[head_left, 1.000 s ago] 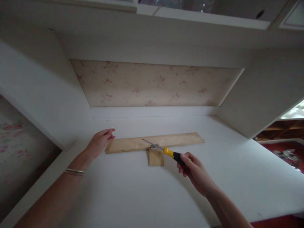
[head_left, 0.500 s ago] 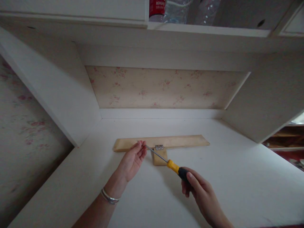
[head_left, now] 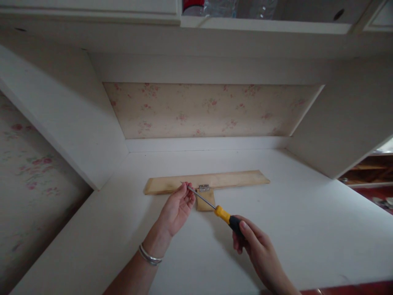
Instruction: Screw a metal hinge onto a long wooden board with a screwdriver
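My right hand (head_left: 254,243) is closed around the black and yellow handle of a screwdriver (head_left: 222,213), its shaft slanting up to the left. At the shaft's far end, my left hand (head_left: 178,209) pinches a small, thin, pointed piece that looks like a screw (head_left: 182,182); its detail is too small to make out fully. Just behind the fingertips lies a long, pale wooden board (head_left: 236,178). A short wooden block (head_left: 205,200) sits against its front edge. A small metal hinge (head_left: 204,187) spans the joint between board and block.
Everything lies on a white desktop (head_left: 276,229) with white side panels (head_left: 316,123) on both sides. Above hangs a shelf (head_left: 264,25) with plastic bottles (head_left: 219,8). Floral wallpaper (head_left: 196,110) shows at the back.
My left hand and its pinched piece have shifted slightly right, nearer the hinge. The camera view has also moved a little. Both grips stay the same.
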`<state>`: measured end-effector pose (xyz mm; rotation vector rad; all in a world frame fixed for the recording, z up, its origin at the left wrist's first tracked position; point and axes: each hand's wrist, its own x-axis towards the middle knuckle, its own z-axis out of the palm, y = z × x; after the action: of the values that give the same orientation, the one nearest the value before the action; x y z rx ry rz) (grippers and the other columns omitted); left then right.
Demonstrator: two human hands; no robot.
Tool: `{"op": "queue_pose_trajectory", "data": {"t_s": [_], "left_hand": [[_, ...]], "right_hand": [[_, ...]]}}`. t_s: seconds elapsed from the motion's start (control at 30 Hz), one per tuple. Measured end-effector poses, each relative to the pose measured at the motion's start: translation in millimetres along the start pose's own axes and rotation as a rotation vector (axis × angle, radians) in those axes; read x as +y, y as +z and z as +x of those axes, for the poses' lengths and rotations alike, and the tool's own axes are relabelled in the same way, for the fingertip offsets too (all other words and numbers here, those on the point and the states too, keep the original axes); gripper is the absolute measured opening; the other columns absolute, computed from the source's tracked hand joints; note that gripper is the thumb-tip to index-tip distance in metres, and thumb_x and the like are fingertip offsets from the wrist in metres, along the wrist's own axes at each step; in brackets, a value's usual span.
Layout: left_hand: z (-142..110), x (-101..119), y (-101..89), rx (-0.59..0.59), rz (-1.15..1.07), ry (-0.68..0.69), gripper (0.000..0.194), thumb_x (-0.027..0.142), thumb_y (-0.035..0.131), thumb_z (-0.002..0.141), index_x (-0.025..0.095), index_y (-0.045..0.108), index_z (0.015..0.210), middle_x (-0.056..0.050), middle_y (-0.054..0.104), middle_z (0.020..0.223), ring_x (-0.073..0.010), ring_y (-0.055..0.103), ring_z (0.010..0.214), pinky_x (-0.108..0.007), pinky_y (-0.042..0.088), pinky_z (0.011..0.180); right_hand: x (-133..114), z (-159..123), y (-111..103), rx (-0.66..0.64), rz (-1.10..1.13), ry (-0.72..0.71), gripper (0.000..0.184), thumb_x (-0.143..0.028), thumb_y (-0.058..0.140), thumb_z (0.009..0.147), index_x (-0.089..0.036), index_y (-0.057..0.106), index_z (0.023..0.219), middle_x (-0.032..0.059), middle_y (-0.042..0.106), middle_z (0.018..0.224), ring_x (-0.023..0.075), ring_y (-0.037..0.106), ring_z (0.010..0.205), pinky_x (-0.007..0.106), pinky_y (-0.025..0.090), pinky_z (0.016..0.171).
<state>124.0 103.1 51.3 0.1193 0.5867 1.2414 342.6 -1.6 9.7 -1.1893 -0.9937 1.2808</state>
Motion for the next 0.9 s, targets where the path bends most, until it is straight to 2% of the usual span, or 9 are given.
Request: {"op": "queue_pose_trajectory", "data": {"t_s": [0.23, 0.57, 0.73, 0.9], "left_hand": [[0.7, -0.8, 0.8, 0.051, 0.013, 0.012, 0.012, 0.008, 0.056, 0.091, 0.012, 0.066, 0.086, -0.007, 0.069, 0.087, -0.0109, 0.067, 0.075, -0.022, 0.056, 0.066], [-0.4, -0.8, -2.0, 0.007, -0.054, -0.018, 0.009, 0.015, 0.058, 0.092, 0.014, 0.065, 0.086, -0.005, 0.069, 0.087, -0.0107, 0.065, 0.073, -0.023, 0.055, 0.064], [-0.6, -0.6, -2.6, -0.012, -0.045, -0.029, 0.007, 0.015, 0.061, 0.09, 0.014, 0.066, 0.085, -0.005, 0.069, 0.087, -0.0103, 0.065, 0.073, -0.022, 0.055, 0.065], [3.3, -0.3, -7.4, -0.014, 0.076, 0.058, 0.007, 0.008, 0.064, 0.086, 0.014, 0.068, 0.083, -0.005, 0.07, 0.089, -0.011, 0.066, 0.074, -0.023, 0.054, 0.065]], "right_hand": [[4.0, -7.3, 1.3, 0.028, -0.239, -0.087, 0.05, -0.054, 0.057, 0.088, -0.016, 0.062, 0.12, 0.0047, 0.065, 0.071, 0.0187, 0.06, 0.064, 0.033, 0.048, 0.064], [10.0, -5.0, 1.0, 0.047, -0.27, -0.105, 0.05, -0.056, 0.054, 0.089, -0.017, 0.063, 0.119, 0.0044, 0.065, 0.071, 0.0193, 0.06, 0.064, 0.032, 0.048, 0.064], [10.3, -5.4, 3.2, 0.073, -0.217, -0.081, 0.051, -0.058, 0.056, 0.087, -0.017, 0.065, 0.116, 0.0045, 0.065, 0.07, 0.0195, 0.06, 0.063, 0.032, 0.049, 0.063], [9.7, -5.8, 8.1, 0.058, -0.026, 0.013, 0.054, -0.06, 0.056, 0.086, -0.014, 0.066, 0.11, 0.005, 0.063, 0.067, 0.0179, 0.058, 0.059, 0.029, 0.046, 0.054]]}}
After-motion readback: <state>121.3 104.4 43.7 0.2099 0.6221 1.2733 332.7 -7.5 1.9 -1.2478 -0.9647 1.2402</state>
